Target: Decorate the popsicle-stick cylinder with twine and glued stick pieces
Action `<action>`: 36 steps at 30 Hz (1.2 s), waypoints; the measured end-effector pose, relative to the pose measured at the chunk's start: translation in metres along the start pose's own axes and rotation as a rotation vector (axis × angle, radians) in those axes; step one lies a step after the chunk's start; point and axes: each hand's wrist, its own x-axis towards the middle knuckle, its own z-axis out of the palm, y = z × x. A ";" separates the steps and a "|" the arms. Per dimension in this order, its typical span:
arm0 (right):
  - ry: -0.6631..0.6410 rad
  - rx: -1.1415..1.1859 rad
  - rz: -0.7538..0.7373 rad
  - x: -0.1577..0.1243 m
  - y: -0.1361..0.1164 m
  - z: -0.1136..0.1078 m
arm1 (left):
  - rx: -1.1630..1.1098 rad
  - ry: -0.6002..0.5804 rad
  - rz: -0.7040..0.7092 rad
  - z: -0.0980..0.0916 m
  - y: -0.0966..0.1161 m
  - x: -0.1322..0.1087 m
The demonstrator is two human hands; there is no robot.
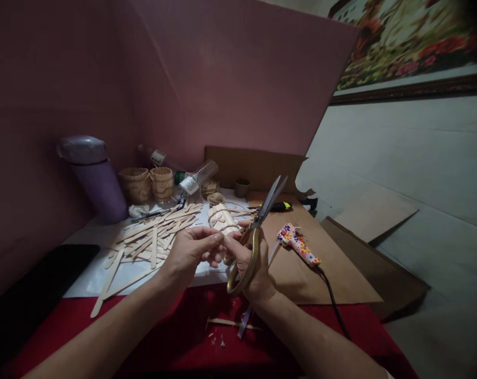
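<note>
Offcuts (221, 326) are lying on the red cloth (104, 329) nearest you. Your right hand (254, 275) is gripping the scissors (257, 230), blades parted. Your left hand (191, 252) is pinching shut on something too small to tell, perhaps twine, beside the stick-built piece (221, 216). Many loose sticks (155, 234) are lying unused.

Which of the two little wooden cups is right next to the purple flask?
The left wooden cup, standing beside the purple flask; the right wooden cup stands farther off, nearer the lying plastic bottle.
</note>
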 end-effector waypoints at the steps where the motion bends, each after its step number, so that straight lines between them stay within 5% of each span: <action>1: -0.003 0.009 0.002 -0.001 0.000 0.000 | -0.015 0.007 -0.005 0.001 0.000 -0.001; 17: -0.041 -0.053 0.033 -0.002 -0.004 0.001 | -0.060 0.093 0.016 0.001 0.009 0.000; 25: -0.380 -0.171 0.342 -0.007 -0.013 0.000 | -0.088 0.237 0.058 -0.018 0.036 0.003; 36: -0.519 -0.315 0.285 -0.013 -0.004 -0.005 | -0.053 0.255 0.105 -0.024 0.040 0.004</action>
